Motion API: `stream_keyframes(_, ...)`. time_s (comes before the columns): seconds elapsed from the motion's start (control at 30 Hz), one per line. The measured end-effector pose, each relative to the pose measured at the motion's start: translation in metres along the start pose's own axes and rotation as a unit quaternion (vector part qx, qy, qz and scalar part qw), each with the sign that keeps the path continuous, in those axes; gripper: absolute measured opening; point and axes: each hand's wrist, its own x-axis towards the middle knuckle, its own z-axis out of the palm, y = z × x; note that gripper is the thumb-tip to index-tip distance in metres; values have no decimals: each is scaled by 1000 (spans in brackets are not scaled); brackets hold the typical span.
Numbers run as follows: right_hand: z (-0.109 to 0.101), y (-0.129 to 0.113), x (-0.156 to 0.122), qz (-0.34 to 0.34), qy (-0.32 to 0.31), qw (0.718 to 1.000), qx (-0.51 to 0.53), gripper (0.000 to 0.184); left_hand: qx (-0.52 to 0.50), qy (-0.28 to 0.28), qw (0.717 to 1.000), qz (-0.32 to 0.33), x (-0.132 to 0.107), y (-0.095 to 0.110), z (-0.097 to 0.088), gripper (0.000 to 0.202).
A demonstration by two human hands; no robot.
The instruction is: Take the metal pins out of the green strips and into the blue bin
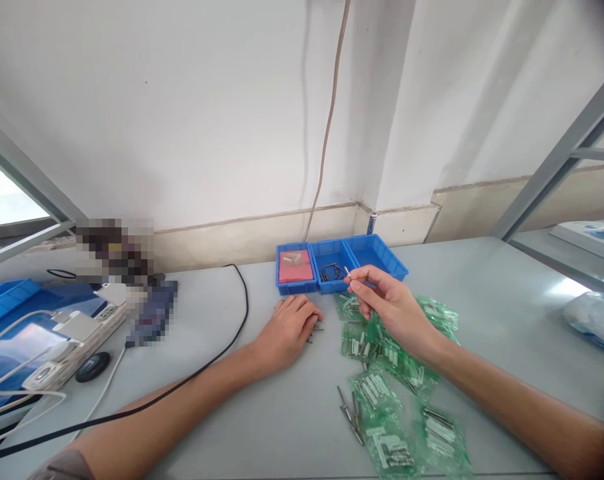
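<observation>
Between the thumb and forefinger of my right hand [389,303] is a small, thin metal pin [347,272] with a pale shine, raised in front of the blue bins. My left hand [293,327] rests on the table with its fingers curled down and together. Several loose metal pins [316,327] stick out from under it, and its fingertips are hidden. Below and around my right forearm lie several green plastic bags [375,390] of metal pins with white labels or parts. More loose pins [351,417] lie left of the front bags.
Against the wall stand a blue bin with a red sheet [296,267], a middle bin [327,287] holding dark pins, and a right bin [375,253]. A black cable [245,293] crosses the left forearm. Power strips [77,347] and a dark mouse [93,367] are at left.
</observation>
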Motion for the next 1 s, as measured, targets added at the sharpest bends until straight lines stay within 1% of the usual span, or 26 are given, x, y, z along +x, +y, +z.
stream_keyframes(0.2, 1, -5, -1, -21, 18, 999, -42, 28, 0, 1, 1000, 2, 0, -2, 1, 21)
stream_keyframes(0.43, 1, -5, -2, -5, 5, 1000, -23, 27, 0, 3, 1000, 4, -1, -3, 2, 22)
stream_keyframes(0.63, -1, -4, -3, 5, -32, 999, 43, 24, -3, 0, 1000, 5, -1, -2, 2, 22)
stream_keyframes(0.73, -1, -4, -3, 25, -53, 995, 84, 25, -4, -2, 1000, 4, -1, -1, 1, 22)
stream_keyframes(0.87, 2, -2, -2, 72, -48, 986, 140, 27, -2, -1, 1000, 5, 0, -1, 1, 22)
stream_keyframes(1.0, 1, -3, 0, 79, -36, 981, 171, 29, 3, 0, 1000, 4, 0, -1, 0, 23)
